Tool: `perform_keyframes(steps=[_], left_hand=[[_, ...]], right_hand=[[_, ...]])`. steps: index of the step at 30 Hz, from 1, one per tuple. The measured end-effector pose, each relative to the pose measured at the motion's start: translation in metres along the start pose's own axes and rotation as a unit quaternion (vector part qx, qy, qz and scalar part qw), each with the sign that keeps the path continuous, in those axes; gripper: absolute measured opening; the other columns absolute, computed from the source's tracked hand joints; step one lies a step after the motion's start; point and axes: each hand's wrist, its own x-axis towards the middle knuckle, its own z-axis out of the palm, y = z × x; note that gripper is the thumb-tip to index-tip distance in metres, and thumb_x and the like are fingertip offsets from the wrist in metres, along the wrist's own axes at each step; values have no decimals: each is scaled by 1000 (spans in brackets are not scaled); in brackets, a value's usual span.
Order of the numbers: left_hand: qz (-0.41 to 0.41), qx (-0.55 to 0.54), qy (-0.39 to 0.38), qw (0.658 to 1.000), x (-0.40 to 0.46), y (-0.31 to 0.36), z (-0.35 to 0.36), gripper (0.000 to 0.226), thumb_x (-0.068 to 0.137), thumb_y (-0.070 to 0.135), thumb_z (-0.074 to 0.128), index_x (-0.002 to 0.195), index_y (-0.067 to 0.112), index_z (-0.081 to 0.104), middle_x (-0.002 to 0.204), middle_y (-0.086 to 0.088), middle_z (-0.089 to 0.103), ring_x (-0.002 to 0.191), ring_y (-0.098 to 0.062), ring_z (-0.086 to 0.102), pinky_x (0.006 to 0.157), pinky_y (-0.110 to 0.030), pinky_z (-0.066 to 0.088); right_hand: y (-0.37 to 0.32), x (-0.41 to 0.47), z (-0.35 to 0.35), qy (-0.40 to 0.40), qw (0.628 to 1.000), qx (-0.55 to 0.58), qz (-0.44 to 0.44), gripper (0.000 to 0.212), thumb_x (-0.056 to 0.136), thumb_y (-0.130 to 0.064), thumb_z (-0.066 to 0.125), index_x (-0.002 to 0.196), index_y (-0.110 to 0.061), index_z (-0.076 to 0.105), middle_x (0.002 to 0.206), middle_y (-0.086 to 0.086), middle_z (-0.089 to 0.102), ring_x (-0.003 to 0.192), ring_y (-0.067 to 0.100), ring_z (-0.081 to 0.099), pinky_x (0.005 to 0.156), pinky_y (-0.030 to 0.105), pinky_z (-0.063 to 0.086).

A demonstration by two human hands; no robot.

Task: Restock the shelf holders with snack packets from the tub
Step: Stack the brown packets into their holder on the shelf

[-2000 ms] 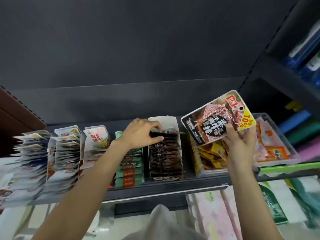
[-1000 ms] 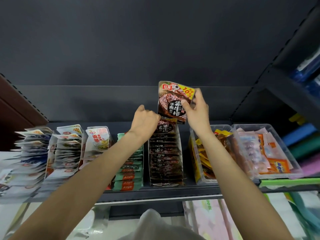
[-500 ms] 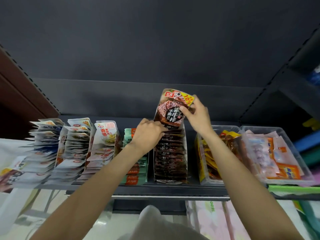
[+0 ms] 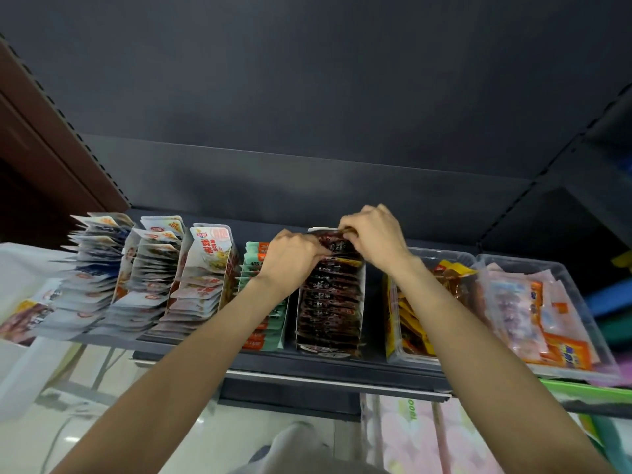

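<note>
Dark packet is pinched by both hands, L & R, at back of holder, so it's seated upright behind the row.

Snack packets: glossy film, dark, crinkled. Holder: white card, matt. Tubs: clear smooth plastic. Shelf: dark painted metal, matt; back panel same finish. Floor: shiny tile.
</note>
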Motion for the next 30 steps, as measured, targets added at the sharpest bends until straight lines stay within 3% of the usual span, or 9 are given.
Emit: perform_keyframes(steps=[5,7,9,13,17,20,25,27,30], left_hand=[[-18,-7,-3,1000,-2,4,2,31,99,29,43,124,36,60,125,9,61,111,-13,57,96,-27,32],[-31,-29,15,999,-10,7,-1,32,97,30,47,128,31,57,127,7,60,115,-16,53,97,-29,32],[-56,-92,80,991,-24,6,-9,32,94,27,54,125,25,60,121,3,63,113,-20,54,96,-33,37],[-125,-247,297,914,-80,0,-30,13,90,24,55,100,17,61,95,3,61,92,-16,55,81,-28,43],[-232,-310,395,833,-156,-28,-43,4,90,26,50,93,27,48,88,12,53,85,-8,53,76,-21,41],[-262,-266,372,850,-220,-71,-47,10,91,28,49,92,23,58,89,15,59,86,-7,55,78,-21,42],[-294,-141,274,905,-333,-161,-39,26,91,28,50,91,14,72,87,5,68,86,-10,55,78,-21,41],[-335,-131,224,906,-372,-208,-32,24,89,29,52,92,16,73,88,4,70,85,-17,60,73,-28,45],[-417,-173,155,879,-416,-290,-16,14,88,16,62,99,20,71,96,6,71,88,-20,63,73,-30,48]], right_hand=[[-8,1,10,-66,996,-40,49,28,94,-15,52,110,-26,70,98,8,65,99,24,53,90,29,35],[-9,-3,1,-44,997,1,69,25,95,-23,55,116,-26,68,104,5,68,104,22,53,94,31,34],[-16,-15,-11,28,993,81,84,28,94,-27,57,120,-21,64,110,1,69,108,21,54,94,33,35],[-62,-56,-33,200,942,259,72,23,95,-18,57,116,-16,66,109,-2,68,104,15,58,90,30,45],[-133,-72,-29,232,912,335,45,15,95,-11,55,102,-10,68,97,-6,68,89,6,61,82,13,44],[-194,-69,-7,173,921,347,-38,14,93,-9,54,91,-4,67,89,0,69,81,13,64,71,21,49],[-306,-65,51,-21,929,346,-129,11,92,-10,58,99,-12,66,92,-3,70,82,12,64,67,29,53],[-351,-61,82,-107,909,386,-115,14,93,-14,57,103,-15,66,96,-5,71,84,10,65,69,30,55],[-420,-46,130,-186,893,398,-99,15,94,-15,56,104,-18,65,101,-7,69,87,7,63,74,28,54]])
